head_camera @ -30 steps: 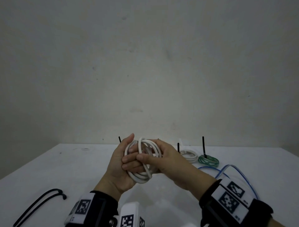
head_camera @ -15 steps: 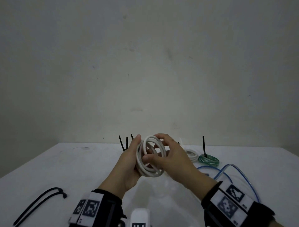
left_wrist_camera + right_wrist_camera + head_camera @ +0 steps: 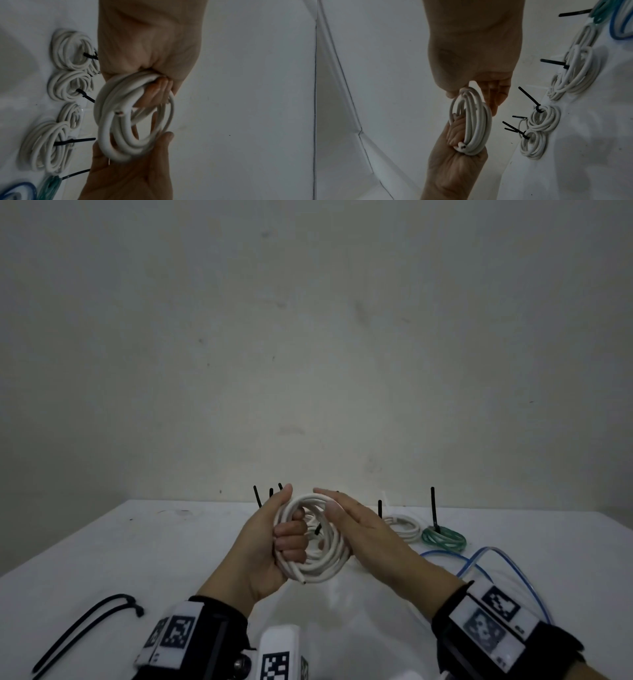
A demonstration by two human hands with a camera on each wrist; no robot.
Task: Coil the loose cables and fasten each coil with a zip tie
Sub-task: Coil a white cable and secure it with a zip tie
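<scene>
While the left hand (image 3: 270, 546) curls its fingers through a white cable coil (image 3: 317, 539) and grips it above the surface (image 3: 154, 549), the right hand (image 3: 356, 525) lies against the coil's far side with fingers nearly straight — thumb on the top loops. One cut cable end pokes out at the bottom of the coil. Farther back lie finished white coils (image 3: 541, 119) with black zip ties (image 3: 529, 97), a green coil (image 3: 443, 537) and a loose blue cable (image 3: 479, 559) — two spare black ties (image 3: 85, 625) rest at the near left
</scene>
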